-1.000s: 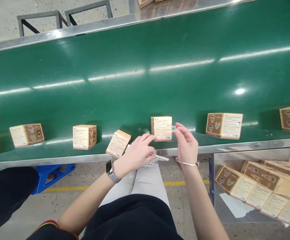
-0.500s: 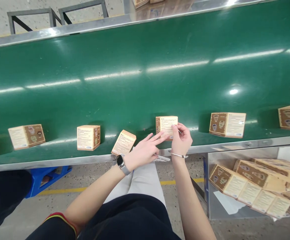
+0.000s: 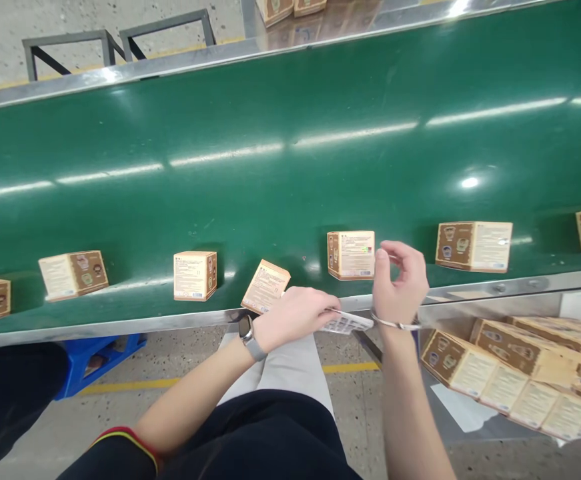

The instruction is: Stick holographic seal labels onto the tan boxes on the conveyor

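Observation:
Close to the near edge of a green conveyor belt [image 3: 250, 193], my left hand [image 3: 297, 313] grips a sheet of small stickers [image 3: 345, 323] by its left end. The sheet juts out to the right over the metal rim. My right hand [image 3: 401, 279] is just right of a brown and cream box [image 3: 353, 257], apart from it, with thumb and fingers curled together and nothing visible in them. On the upper right of that box's printed face is a small shiny coloured sticker [image 3: 367, 250]. A tilted box [image 3: 266, 285] lies just beyond my left hand, its lower corner by the rim.
Similar boxes stand along the belt, such as one on the left [image 3: 195, 275] and one on the right [image 3: 474, 247]. More boxes [image 3: 500, 380] fill a metal side table at lower right. A blue stool [image 3: 90, 363] with a person's dark-clothed leg is at lower left.
The boxes on the belt have shifted right. My right hand has come off the middle box and moved right; the shiny sticker now shows there. My left hand has drawn its fingers back from that box.

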`<state>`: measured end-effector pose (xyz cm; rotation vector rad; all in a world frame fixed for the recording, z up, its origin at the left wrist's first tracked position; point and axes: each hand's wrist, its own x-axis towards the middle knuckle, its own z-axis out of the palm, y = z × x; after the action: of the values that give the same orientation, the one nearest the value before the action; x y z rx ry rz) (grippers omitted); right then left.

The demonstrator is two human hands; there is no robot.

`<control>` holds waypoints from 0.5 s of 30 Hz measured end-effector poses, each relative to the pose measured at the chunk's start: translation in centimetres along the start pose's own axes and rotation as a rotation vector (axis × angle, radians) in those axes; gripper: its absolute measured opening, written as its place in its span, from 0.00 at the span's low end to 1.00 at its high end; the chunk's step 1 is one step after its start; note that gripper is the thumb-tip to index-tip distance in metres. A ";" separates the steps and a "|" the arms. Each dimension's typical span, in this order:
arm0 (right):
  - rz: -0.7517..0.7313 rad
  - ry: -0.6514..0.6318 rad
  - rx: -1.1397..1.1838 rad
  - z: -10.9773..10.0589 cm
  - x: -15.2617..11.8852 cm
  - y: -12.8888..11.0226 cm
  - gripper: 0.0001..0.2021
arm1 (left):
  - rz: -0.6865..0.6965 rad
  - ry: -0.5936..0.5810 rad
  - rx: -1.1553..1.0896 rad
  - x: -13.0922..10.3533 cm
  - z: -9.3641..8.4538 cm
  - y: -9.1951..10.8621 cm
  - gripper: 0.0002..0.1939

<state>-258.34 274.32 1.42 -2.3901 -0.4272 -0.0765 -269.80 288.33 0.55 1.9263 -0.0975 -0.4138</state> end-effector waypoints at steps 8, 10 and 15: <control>-0.160 -0.989 0.176 -4.0 -2.7 -4.4 0.10 | -0.278 -0.013 -0.383 -4.4 -2.7 0.6 0.06; -0.163 -0.975 0.175 -3.7 -3.1 -4.2 0.10 | -0.309 -0.012 -0.358 -5.2 -3.2 0.4 0.07; -0.223 -0.932 0.154 -3.0 -4.0 -4.4 0.08 | -0.324 -0.018 -0.183 -6.7 -4.2 0.2 0.06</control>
<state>-263.33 274.37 5.81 -2.0847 -1.0701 0.9607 -274.68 293.72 3.68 1.7597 0.2373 -0.6334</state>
